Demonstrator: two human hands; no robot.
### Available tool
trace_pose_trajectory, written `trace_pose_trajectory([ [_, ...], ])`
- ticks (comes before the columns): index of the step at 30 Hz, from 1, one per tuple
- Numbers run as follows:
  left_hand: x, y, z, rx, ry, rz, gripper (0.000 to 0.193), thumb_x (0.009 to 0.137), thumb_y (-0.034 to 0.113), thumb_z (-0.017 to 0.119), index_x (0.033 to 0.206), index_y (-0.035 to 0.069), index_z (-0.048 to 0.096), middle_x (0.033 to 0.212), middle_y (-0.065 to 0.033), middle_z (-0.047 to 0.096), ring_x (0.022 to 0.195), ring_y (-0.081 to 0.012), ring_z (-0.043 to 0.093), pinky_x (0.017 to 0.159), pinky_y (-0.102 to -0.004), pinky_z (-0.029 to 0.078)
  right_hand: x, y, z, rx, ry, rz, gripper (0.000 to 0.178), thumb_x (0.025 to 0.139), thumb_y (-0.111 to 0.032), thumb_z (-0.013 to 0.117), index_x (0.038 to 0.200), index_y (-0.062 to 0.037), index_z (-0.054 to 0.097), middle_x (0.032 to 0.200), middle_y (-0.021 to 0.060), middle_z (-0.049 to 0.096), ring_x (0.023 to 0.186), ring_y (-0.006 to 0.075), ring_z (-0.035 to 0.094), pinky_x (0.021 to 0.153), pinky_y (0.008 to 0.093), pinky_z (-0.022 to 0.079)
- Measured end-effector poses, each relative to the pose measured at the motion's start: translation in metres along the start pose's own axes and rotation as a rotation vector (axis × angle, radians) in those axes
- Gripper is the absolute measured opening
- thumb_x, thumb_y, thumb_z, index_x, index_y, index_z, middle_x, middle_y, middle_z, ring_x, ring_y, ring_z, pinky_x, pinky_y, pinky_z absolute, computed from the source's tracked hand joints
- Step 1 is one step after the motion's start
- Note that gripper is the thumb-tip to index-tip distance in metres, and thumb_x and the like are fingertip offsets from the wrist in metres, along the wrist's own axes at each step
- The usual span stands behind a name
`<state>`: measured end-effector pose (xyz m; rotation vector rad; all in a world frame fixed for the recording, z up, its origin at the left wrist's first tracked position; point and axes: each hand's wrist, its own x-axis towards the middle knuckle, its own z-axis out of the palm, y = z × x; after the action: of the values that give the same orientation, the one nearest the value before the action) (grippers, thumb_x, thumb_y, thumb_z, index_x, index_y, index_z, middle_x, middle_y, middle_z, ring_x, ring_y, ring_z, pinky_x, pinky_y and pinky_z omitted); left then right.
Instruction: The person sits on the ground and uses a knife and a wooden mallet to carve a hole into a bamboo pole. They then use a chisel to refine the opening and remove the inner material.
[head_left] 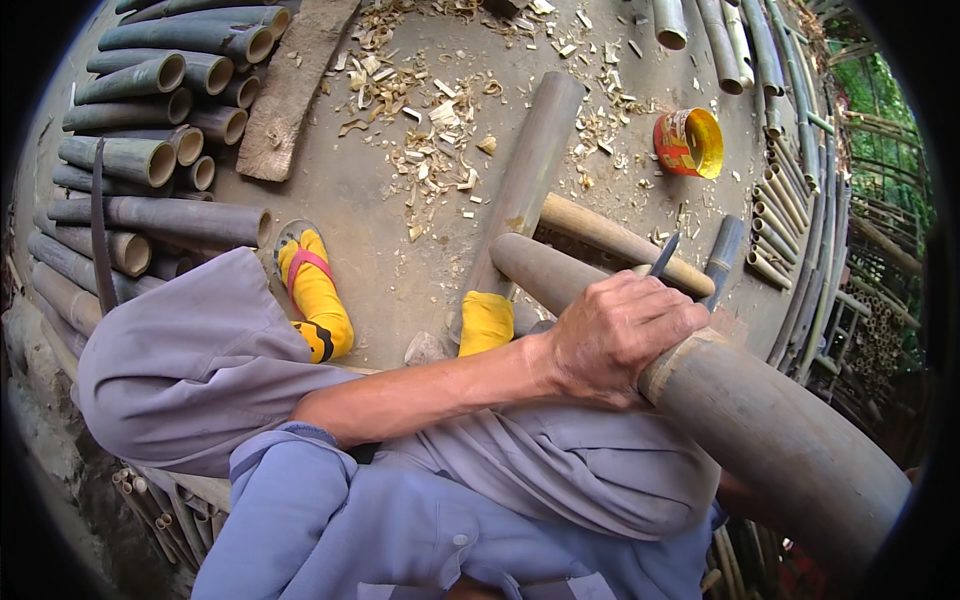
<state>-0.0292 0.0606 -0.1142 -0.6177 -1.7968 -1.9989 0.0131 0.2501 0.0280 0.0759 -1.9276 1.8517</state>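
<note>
My left hand reaches across my lap and is closed over a thick grey-brown bamboo pole, which runs from the lower right up to a rounded end near the middle. A narrow grey blade sticks up just past the fingers; whether the hand also holds it is unclear. My right hand is hidden behind the pole and my lap. Both my feet in yellow socks rest on the ground, and the right foot touches a second grey pole lying on the ground.
Cut bamboo tubes are stacked at the left beside a rough wooden plank. Pale shavings litter the concrete. A red and yellow tin lies on its side at the right, near thin bamboo canes and a tan stick.
</note>
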Motion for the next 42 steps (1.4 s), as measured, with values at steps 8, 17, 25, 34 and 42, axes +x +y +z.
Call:
trace_pose_trajectory([
  [8,0.009,0.001,-0.003,-0.145,-0.14,-0.046,0.069,0.052,0.021,0.085,0.114,0.005,0.056,0.102,-0.0135,0.064,0.094,-0.0299,0.064,0.084,-0.0367,0.05,0.049,-0.023,0.038,0.375,-0.159,-0.068,0.044,0.077,-0.018,0.076,0.113,0.0009,0.057,0.098,0.0163,0.064,0.088,0.025,0.063,0.079,0.0356,0.049],
  [17,0.019,0.031,-0.014,0.065,-0.254,-0.147,0.082,0.059,0.025,0.089,0.125,0.005,0.045,0.109,-0.0126,0.061,0.1,-0.0238,0.062,0.086,-0.0365,0.05,0.097,-0.028,0.05,0.773,-0.31,-0.168,0.042,0.079,-0.018,0.074,0.113,0.0011,0.057,0.096,0.0158,0.065,0.085,0.0233,0.064,0.078,0.0342,0.05],
  [25,0.0,0.029,-0.007,0.251,-0.207,-0.306,0.081,0.066,0.016,0.085,0.132,0.001,0.041,0.12,-0.0129,0.055,0.11,-0.0216,0.054,0.097,-0.0341,0.043,-0.054,0.103,-0.042,0.232,0.266,0.221,0.033,0.088,-0.014,0.061,0.115,0.0049,0.054,0.08,0.0064,0.062,0.072,0.0121,0.059,0.069,0.0246,0.049],
  [34,0.001,0.017,-0.015,-0.074,-0.16,-0.154,0.092,0.065,0.026,0.077,0.139,0.002,0.027,0.126,-0.0162,0.047,0.117,-0.0305,0.048,0.106,-0.0431,0.036,-0.24,0.212,-0.038,0.225,0.569,0.984,0.025,0.082,0.002,0.061,0.107,0.001,0.057,0.077,0.0015,0.057,0.067,0.0063,0.054,0.061,0.0202,0.045],
  [42,-0.021,-0.01,-0.011,0.15,-0.17,-0.246,0.114,0.058,0.04,0.086,0.142,0.001,0.02,0.128,-0.0172,0.047,0.113,-0.0279,0.051,0.1,-0.0409,0.039,-0.07,0.171,-0.018,0.096,-0.043,0.244,0.042,0.076,-0.012,0.068,0.116,-0.0006,0.057,0.085,0.0063,0.062,0.08,0.0135,0.06,0.07,0.0279,0.05],
])
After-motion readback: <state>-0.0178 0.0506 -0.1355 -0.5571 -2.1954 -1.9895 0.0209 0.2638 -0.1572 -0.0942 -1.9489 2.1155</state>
